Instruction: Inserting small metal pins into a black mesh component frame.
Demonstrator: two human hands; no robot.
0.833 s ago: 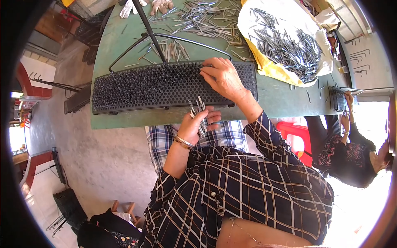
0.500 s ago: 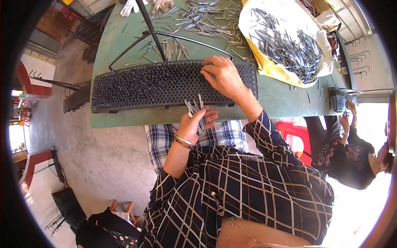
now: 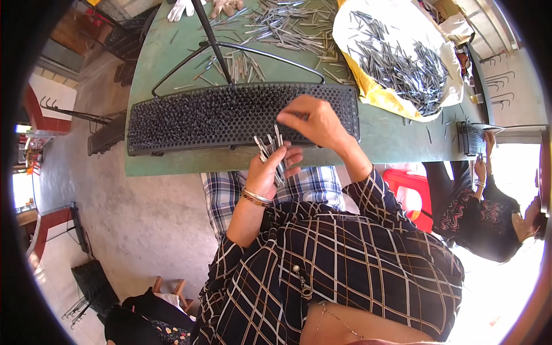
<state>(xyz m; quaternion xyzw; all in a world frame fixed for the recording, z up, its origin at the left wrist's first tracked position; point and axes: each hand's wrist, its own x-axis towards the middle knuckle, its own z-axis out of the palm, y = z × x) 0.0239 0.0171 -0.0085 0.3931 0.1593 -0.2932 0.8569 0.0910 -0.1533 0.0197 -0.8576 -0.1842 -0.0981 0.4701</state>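
Observation:
My left hand (image 3: pixel 269 167) is closed around a bundle of thin, dark grey metal strips (image 3: pixel 278 138), whose ends stick up past the thumb. Just above and to the right, my right hand (image 3: pixel 319 123) hovers near the front edge of the black perforated panel (image 3: pixel 322 98). Its fingers are curled together, and whether a strip is between them is hidden. The long panel lies on the green table, full of small round holes. Dark tufts (image 3: pixel 178 121) crowd its left and middle parts, while bare holes show toward the right. A bent metal rod frame (image 3: pixel 267 52) rises behind it.
Loose metal strips (image 3: pixel 287 29) lie scattered over the green table (image 3: pixel 172 57). A white and yellow sack (image 3: pixel 368 89) heaped with more strips is at the back right. Gloves (image 3: pixel 183 9) lie at the far edge. Another person (image 3: pixel 489 213) works with a similar panel at right.
My right hand has drawn back from the panel, down and slightly right, toward the strips in my left hand. The left hand has stayed nearly in place.

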